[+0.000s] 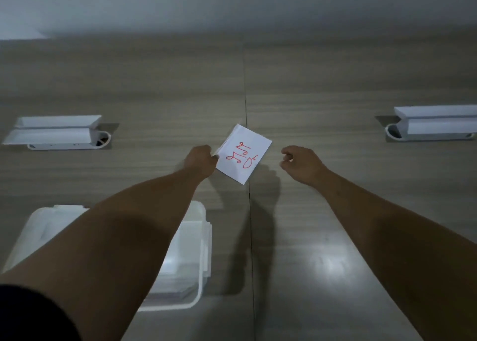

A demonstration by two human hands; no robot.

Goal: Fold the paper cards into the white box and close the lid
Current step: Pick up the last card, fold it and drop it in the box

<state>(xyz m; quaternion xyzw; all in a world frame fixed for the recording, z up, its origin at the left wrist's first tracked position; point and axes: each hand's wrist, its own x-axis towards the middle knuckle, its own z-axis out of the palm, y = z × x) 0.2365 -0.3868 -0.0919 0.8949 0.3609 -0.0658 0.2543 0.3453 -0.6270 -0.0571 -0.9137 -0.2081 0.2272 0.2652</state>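
1. Now, head view: left hand (201,160) pinches a paper card (244,153) with red writing, lifted above the table (335,82); right hand (296,163) hovers beside it, fingers loosely curled, holding nothing.
2. Folding looks underway; next the card goes into the open white box (191,250) near the left forearm.
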